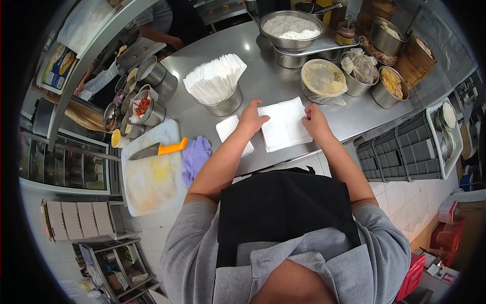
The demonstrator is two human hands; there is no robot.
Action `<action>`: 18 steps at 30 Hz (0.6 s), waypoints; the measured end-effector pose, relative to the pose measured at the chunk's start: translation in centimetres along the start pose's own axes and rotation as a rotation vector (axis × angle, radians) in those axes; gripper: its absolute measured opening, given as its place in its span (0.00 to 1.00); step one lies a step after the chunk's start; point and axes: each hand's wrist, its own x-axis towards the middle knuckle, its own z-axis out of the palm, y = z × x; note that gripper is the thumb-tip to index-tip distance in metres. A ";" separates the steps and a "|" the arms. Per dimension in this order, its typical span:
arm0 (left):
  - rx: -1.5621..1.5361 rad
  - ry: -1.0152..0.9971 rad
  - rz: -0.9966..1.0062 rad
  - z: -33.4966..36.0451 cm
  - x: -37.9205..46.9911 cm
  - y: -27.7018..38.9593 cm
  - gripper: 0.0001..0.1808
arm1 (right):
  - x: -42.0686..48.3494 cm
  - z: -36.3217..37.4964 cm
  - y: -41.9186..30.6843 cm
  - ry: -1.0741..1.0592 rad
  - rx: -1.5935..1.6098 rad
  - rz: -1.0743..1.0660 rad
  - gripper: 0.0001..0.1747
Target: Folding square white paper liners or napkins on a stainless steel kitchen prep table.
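Note:
White paper napkins point(283, 125) lie unfolded in a flat stack on the steel counter before me. My left hand point(253, 118) touches their left edge, thumb over the paper. At their upper right edge, the fingers of my right hand point(314, 121) are bent against the paper; whether they pinch it I cannot tell. A smaller stack of folded white napkins point(228, 129) lies partly under my left forearm. Behind my left hand stands a round steel container point(224, 102) packed with upright folded napkins point(216, 78).
A knife with an orange handle point(172, 146) lies on a stained cutting board point(152, 174) at left, beside a purple cloth point(196, 155). A steel bowl of white powder point(291, 28), a lidded tub point(323, 79) and food containers stand behind. Another person point(159, 22) is at the upper left.

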 end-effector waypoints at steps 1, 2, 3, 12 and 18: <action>0.020 0.004 0.000 0.2 0.2 -0.4 0.34 | -0.1 0.1 0.0 -0.010 -0.013 0.005 0.13; 0.040 0.003 0.003 0.3 0.2 -0.2 0.35 | -0.1 0.1 0.1 -0.005 -0.012 0.012 0.13; 0.041 -0.003 0.006 0.5 0.1 -0.1 0.35 | -0.1 0.2 0.3 0.005 -0.048 0.007 0.13; 0.191 0.120 -0.025 -0.5 -2.8 3.1 0.42 | -2.1 0.4 -4.0 0.219 -0.544 -0.292 0.16; -0.003 0.428 0.228 -4.6 -4.8 0.3 0.26 | -2.2 2.5 -4.4 -0.097 -0.729 -0.414 0.12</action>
